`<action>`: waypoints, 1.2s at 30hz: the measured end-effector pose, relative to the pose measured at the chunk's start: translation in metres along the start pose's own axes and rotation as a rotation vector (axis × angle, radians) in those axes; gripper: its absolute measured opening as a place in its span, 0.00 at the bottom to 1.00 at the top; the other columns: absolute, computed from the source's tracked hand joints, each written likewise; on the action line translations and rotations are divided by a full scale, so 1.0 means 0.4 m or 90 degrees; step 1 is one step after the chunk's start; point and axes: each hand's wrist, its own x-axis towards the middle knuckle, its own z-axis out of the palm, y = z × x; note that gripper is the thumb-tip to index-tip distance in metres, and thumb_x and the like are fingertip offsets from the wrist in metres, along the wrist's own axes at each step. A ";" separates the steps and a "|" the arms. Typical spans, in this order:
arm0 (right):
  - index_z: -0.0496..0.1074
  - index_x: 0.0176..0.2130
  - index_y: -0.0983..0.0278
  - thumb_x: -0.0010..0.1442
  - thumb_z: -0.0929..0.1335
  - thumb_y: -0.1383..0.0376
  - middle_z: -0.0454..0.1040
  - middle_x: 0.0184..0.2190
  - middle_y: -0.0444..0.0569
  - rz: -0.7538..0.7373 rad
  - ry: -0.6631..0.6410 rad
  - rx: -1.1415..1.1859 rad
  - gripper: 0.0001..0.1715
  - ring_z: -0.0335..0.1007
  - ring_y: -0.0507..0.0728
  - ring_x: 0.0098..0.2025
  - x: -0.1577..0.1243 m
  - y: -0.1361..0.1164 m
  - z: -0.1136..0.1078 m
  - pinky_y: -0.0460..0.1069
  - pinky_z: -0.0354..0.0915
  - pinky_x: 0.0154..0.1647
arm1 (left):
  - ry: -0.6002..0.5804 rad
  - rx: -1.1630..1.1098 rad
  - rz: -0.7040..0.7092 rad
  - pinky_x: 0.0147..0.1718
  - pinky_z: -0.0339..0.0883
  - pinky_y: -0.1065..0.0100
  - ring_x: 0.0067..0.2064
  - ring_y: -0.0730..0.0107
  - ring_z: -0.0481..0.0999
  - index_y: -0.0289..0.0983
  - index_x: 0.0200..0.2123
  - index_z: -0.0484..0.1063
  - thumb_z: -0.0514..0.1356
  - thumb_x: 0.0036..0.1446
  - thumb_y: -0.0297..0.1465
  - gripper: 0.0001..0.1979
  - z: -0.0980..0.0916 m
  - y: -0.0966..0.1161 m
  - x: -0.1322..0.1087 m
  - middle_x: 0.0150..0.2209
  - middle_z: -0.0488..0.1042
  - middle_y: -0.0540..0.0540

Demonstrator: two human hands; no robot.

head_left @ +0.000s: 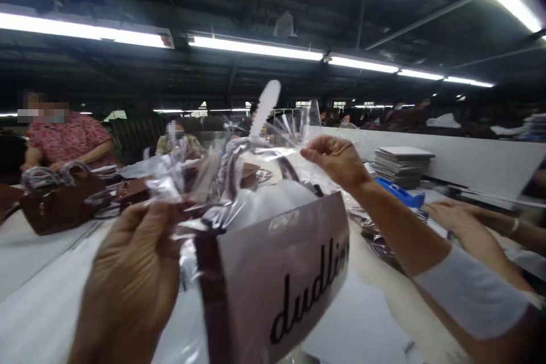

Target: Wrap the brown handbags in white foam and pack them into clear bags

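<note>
In front of me is a handbag [281, 284] with a pale front panel, dark side and black lettering, inside a clear plastic bag [200, 165]. My left hand [132, 273] pinches the plastic at the left of its opening. At the upper right, my right hand [335, 159] pinches another edge of the plastic between thumb and fingers. White stuffing [273, 205] shows in the handbag's top, below its wrapped handles [230, 165]. A white serrated strip [267, 105] sticks up above the handles.
Brown handbags [60, 202] stand at the left, by a person in a pink patterned top [72, 139]. A stack of boards [403, 165] and a blue object [401, 192] are to the right. Another person's hands [460, 219] are close to my right forearm.
</note>
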 end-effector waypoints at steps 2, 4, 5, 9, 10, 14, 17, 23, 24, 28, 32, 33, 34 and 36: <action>0.68 0.23 0.67 0.46 0.72 0.60 0.64 0.20 0.41 0.004 0.058 -0.124 0.13 0.54 0.47 0.23 0.067 0.049 -0.103 0.44 0.51 0.25 | -0.057 -0.029 -0.007 0.29 0.65 0.76 0.34 0.75 0.70 0.39 0.30 0.67 0.62 0.49 0.37 0.09 0.126 -0.025 0.058 0.31 0.71 0.54; 0.70 0.23 0.68 0.46 0.72 0.63 0.64 0.19 0.41 0.028 0.122 -0.231 0.11 0.55 0.47 0.23 0.116 0.119 -0.194 0.45 0.50 0.25 | -0.140 -0.040 -0.042 0.23 0.61 0.76 0.26 0.78 0.67 0.36 0.27 0.67 0.63 0.47 0.36 0.10 0.247 -0.082 0.109 0.25 0.69 0.53; 0.70 0.23 0.68 0.46 0.71 0.64 0.63 0.19 0.41 0.047 0.156 -0.275 0.10 0.55 0.48 0.22 0.133 0.161 -0.233 0.45 0.51 0.25 | -0.174 -0.044 -0.058 0.22 0.59 0.77 0.23 0.79 0.65 0.36 0.26 0.66 0.62 0.47 0.35 0.10 0.301 -0.120 0.128 0.23 0.68 0.54; 0.69 0.26 0.68 0.51 0.70 0.63 0.63 0.18 0.39 0.146 0.264 -0.403 0.10 0.58 0.48 0.20 0.151 0.352 -0.341 0.46 0.58 0.25 | -0.230 -0.045 -0.103 0.23 0.57 0.79 0.23 0.82 0.63 0.35 0.24 0.64 0.61 0.48 0.34 0.10 0.461 -0.308 0.164 0.22 0.65 0.56; 0.69 0.27 0.68 0.52 0.69 0.63 0.64 0.19 0.39 0.170 0.278 -0.428 0.10 0.60 0.48 0.21 0.147 0.402 -0.354 0.46 0.60 0.27 | -0.237 -0.039 -0.116 0.24 0.57 0.79 0.23 0.81 0.63 0.35 0.24 0.63 0.60 0.48 0.34 0.10 0.488 -0.358 0.167 0.22 0.66 0.56; 0.68 0.31 0.69 0.59 0.66 0.60 0.69 0.28 0.44 0.233 0.312 -0.499 0.13 0.67 0.51 0.32 0.117 0.578 -0.350 0.50 0.65 0.37 | -0.250 -0.015 -0.183 0.26 0.61 0.76 0.25 0.79 0.64 0.35 0.22 0.63 0.61 0.47 0.36 0.11 0.534 -0.541 0.174 0.22 0.66 0.54; 0.69 0.34 0.69 0.60 0.65 0.60 0.70 0.33 0.46 0.244 0.296 -0.504 0.12 0.67 0.53 0.37 0.100 0.651 -0.301 0.53 0.64 0.42 | -0.226 0.001 -0.225 0.29 0.64 0.74 0.27 0.77 0.66 0.34 0.22 0.64 0.62 0.44 0.37 0.13 0.504 -0.626 0.183 0.24 0.67 0.52; 0.55 0.56 0.69 0.64 0.58 0.60 0.56 0.57 0.59 0.211 0.343 -0.495 0.24 0.49 0.58 0.60 -0.047 0.586 -0.172 0.56 0.49 0.59 | -0.123 -0.015 -0.208 0.35 0.67 0.74 0.32 0.77 0.68 0.35 0.24 0.64 0.64 0.42 0.37 0.14 0.419 -0.639 0.205 0.28 0.68 0.53; 0.52 0.59 0.70 0.63 0.57 0.57 0.50 0.60 0.60 0.214 0.336 -0.493 0.29 0.42 0.59 0.62 -0.107 0.562 -0.147 0.56 0.45 0.61 | -0.120 -0.020 -0.205 0.36 0.68 0.73 0.32 0.77 0.68 0.35 0.24 0.64 0.65 0.42 0.37 0.14 0.413 -0.632 0.206 0.28 0.68 0.54; 0.47 0.62 0.69 0.55 0.64 0.48 0.39 0.63 0.60 0.257 0.207 -0.468 0.45 0.33 0.67 0.64 -0.376 0.510 -0.052 0.62 0.43 0.61 | -0.182 -0.013 -0.250 0.34 0.69 0.73 0.31 0.75 0.71 0.34 0.25 0.68 0.67 0.40 0.37 0.14 0.388 -0.606 0.191 0.27 0.70 0.52; 0.34 0.64 0.67 0.47 0.71 0.52 0.27 0.64 0.57 0.341 0.117 -0.432 0.60 0.20 0.66 0.65 -0.498 0.568 -0.002 0.63 0.40 0.62 | -0.245 0.013 -0.278 0.35 0.68 0.75 0.33 0.74 0.72 0.33 0.29 0.72 0.68 0.40 0.39 0.16 0.359 -0.590 0.168 0.30 0.73 0.49; 0.31 0.64 0.67 0.49 0.70 0.53 0.27 0.64 0.56 0.353 0.128 -0.432 0.60 0.20 0.64 0.65 -0.495 0.593 0.000 0.63 0.41 0.62 | -0.266 0.019 -0.277 0.37 0.68 0.75 0.34 0.73 0.73 0.34 0.29 0.73 0.68 0.40 0.39 0.16 0.359 -0.589 0.164 0.31 0.74 0.49; 0.29 0.64 0.68 0.52 0.68 0.53 0.28 0.64 0.57 0.364 0.145 -0.433 0.58 0.21 0.63 0.65 -0.482 0.619 -0.002 0.62 0.42 0.62 | -0.288 0.026 -0.272 0.39 0.67 0.74 0.36 0.72 0.73 0.34 0.30 0.74 0.67 0.41 0.39 0.16 0.364 -0.589 0.161 0.32 0.74 0.48; 0.27 0.63 0.70 0.56 0.64 0.53 0.30 0.64 0.60 0.391 0.169 -0.433 0.54 0.25 0.63 0.65 -0.441 0.666 -0.017 0.62 0.45 0.61 | -0.320 0.043 -0.253 0.44 0.66 0.70 0.40 0.68 0.73 0.34 0.32 0.74 0.67 0.42 0.40 0.17 0.388 -0.589 0.156 0.35 0.75 0.47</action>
